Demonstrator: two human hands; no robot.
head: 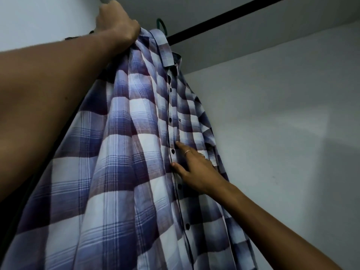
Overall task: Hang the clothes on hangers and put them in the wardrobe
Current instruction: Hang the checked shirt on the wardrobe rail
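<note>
A blue, white and maroon plaid shirt (124, 152) hangs from a green hanger (161, 26), whose hook sits over the black wardrobe rail (224, 16). My left hand (116, 22) is raised high at the shirt's left shoulder, fingers closed on the fabric there. My right hand (194, 166) lies flat against the buttoned front placket, fingers spread, thumb and forefinger touching the cloth beside the dark buttons. Most of the hanger is hidden inside the shirt.
White wardrobe walls (282, 123) rise behind and to the right of the shirt. The wardrobe's white top panel (194, 4) is just above the rail. A dark garment edge (29, 188) shows at the far left behind my left arm.
</note>
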